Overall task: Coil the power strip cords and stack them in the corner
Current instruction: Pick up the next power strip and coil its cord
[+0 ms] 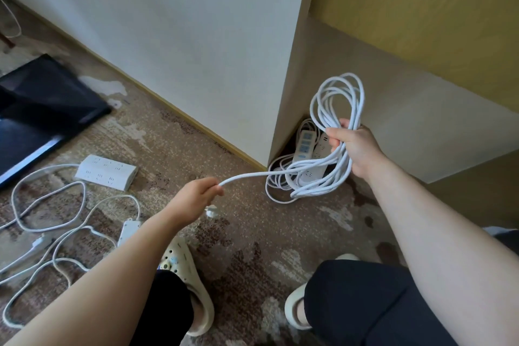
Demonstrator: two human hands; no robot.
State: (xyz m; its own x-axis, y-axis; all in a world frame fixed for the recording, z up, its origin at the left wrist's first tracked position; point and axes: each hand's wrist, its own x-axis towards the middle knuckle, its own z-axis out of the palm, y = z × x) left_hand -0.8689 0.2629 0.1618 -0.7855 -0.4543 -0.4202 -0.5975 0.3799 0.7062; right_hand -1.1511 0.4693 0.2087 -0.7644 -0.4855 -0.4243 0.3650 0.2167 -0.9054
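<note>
My right hand [355, 149] has its grip closed round a bundle of white cord loops [337, 109], fingers wrapped over the gathered strands; the loops rise above the fist and hang below it, held over the corner [276, 157] where the white wall meets the tan cabinet side. From that bundle one strand runs out leftward to my left hand [196, 195], whose grip pinches the cord near its free end, thumb and fingers curled on it. A white plug [211, 211] shows just under that hand, partly hidden by it.

Beneath the held coil, on the floor in the corner, lie two white power strips [307, 146] side by side on top of already gathered cord [276, 191], pushed against the cabinet.

Further left on the patterned carpet [252, 247] sits a wider white power strip [106, 172], and nearer to me a narrow strip [127, 232] partly covered by my left forearm. Loose white cords [56, 205] sprawl around both in open, uncoiled loops. A dark flat panel [42, 109] lies on the floor beyond them, near the wall. My feet in pale clogs [185, 275] show at the bottom.
</note>
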